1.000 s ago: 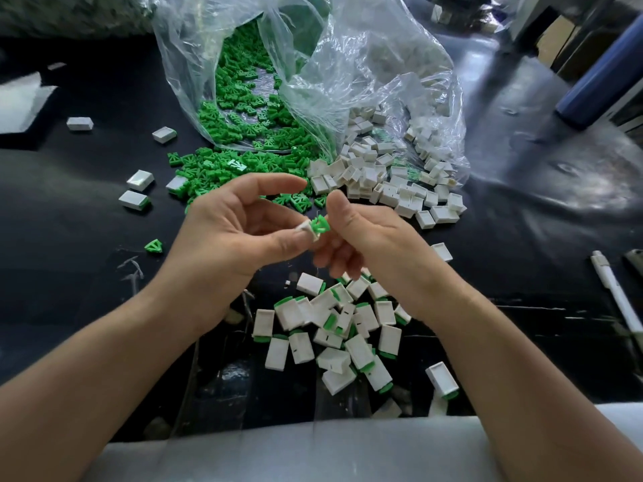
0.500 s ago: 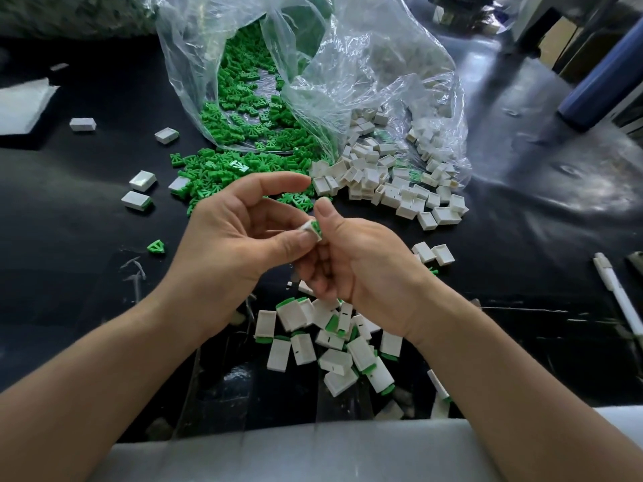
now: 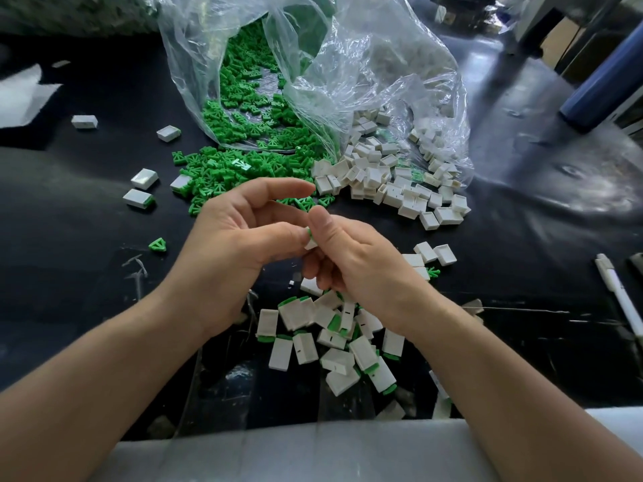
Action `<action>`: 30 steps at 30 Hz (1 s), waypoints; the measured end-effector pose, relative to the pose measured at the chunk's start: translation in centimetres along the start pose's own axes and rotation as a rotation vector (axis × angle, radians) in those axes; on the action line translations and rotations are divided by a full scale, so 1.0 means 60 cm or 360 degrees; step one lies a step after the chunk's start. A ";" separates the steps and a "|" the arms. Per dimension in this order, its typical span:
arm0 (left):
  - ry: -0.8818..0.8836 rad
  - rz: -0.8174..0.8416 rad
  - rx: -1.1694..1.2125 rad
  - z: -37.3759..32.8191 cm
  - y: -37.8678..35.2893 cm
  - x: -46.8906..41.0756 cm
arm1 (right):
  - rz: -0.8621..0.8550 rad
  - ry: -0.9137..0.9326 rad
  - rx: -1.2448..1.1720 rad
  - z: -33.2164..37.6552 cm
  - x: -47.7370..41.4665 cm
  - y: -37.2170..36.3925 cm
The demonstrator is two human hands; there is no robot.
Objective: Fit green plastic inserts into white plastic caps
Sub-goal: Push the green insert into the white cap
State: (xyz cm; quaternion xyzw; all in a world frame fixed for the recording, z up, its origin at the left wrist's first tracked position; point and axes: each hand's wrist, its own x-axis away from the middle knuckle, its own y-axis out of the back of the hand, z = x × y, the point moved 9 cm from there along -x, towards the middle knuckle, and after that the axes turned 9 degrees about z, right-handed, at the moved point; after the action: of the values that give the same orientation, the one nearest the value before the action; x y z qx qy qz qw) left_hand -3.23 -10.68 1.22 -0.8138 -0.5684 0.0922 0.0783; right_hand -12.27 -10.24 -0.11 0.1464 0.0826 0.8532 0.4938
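Change since a second ago: the green plastic insert (image 3: 308, 232) that stuck up clear above the small white rectangular plastic cap (image 3: 310, 243) now shows only as a sliver at the cap's top edge. The right hand (image 3: 358, 259) has shifted up and left. Its thumb now lies over the insert, fingers curled under, pinching it. The left hand (image 3: 236, 252) pinches the cap between thumb and fingers as before, index finger loosely extended above. Cap and insert are held in the air between the two thumbs, above the black counter (image 3: 87, 273). With the right wrist moved, a few loose white open caps (image 3: 435, 253) are uncovered to its right.

Clear crumpled plastic bag (image 3: 382, 64) lies on its side at the back, mouth toward the person; cannot tell if it is one bag or two. Left part holds a heap of loose green inserts (image 3: 250, 109), right part a heap of empty white caps (image 3: 382, 175); both spill onto the counter. A pile of fitted caps with green ends (image 3: 330, 339) lies under the wrists. White pen (image 3: 619, 297) at far right.
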 end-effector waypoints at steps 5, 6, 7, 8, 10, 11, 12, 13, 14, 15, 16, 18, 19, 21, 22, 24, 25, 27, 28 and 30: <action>-0.0041 -0.0046 0.0063 0.001 -0.003 0.002 | -0.0147 0.0042 0.0206 0.002 0.000 0.003; -0.0045 -0.0062 0.0071 0.002 -0.002 0.002 | -0.0168 0.0055 0.0219 0.004 0.000 0.002; -0.0044 -0.0072 0.0079 0.004 -0.001 0.002 | -0.0184 0.0069 0.0218 0.005 0.000 0.001; -0.0042 -0.0080 0.0089 0.005 -0.001 0.002 | -0.0195 0.0080 0.0210 0.007 0.000 0.001; -0.0040 -0.0093 0.0112 0.007 -0.002 0.001 | -0.0213 0.0093 0.0223 0.007 0.001 0.000; -0.0043 -0.0101 0.0123 0.007 -0.003 0.001 | -0.0220 0.0095 0.0243 0.007 0.001 0.001; -0.0046 -0.0113 0.0133 0.008 -0.003 0.002 | -0.0221 0.0097 0.0263 0.008 0.002 0.000; -0.0048 -0.0124 0.0142 0.008 -0.002 0.002 | -0.0216 0.0097 0.0277 0.008 0.001 -0.001; -0.0050 -0.0131 0.0152 0.008 -0.002 0.002 | -0.0210 0.0098 0.0287 0.009 0.001 -0.004; -0.0049 -0.0134 0.0163 0.009 -0.002 0.002 | -0.0209 0.0100 0.0302 0.010 0.000 -0.005; -0.0046 -0.0135 0.0175 0.009 -0.002 0.002 | -0.0216 0.0105 0.0326 0.012 0.000 -0.006; -0.0040 -0.0134 0.0200 0.009 -0.002 0.003 | -0.0236 0.0126 0.0376 0.015 0.000 -0.006; -0.0038 -0.0136 0.0210 0.009 -0.003 0.004 | -0.0243 0.0134 0.0392 0.015 0.001 -0.005; -0.0038 -0.0149 0.0221 0.009 -0.002 0.004 | -0.0261 0.0145 0.0417 0.016 0.001 -0.003; -0.0040 -0.0153 0.0224 0.009 -0.001 0.005 | -0.0271 0.0150 0.0427 0.016 0.000 -0.003; -0.0042 -0.0150 0.0238 0.008 -0.001 0.005 | -0.0270 0.0158 0.0419 0.016 -0.001 -0.003; -0.0039 -0.0144 0.0250 0.008 -0.001 0.005 | -0.0269 0.0159 0.0387 0.015 -0.001 -0.002; -0.0026 -0.0133 0.0274 0.009 -0.002 0.004 | -0.0284 0.0148 0.0284 0.010 0.000 0.003; -0.0018 -0.0130 0.0283 0.009 -0.001 0.004 | -0.0294 0.0140 0.0245 0.008 0.000 0.007; 0.0001 -0.0122 0.0294 0.012 0.001 0.003 | -0.0311 0.0124 0.0230 0.005 0.000 0.012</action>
State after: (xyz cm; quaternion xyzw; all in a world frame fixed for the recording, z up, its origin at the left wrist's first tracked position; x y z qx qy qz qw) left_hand -3.28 -10.50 0.48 -0.7807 -0.5883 0.1409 0.1566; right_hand -12.77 -10.60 0.36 0.1396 0.1769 0.7979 0.5591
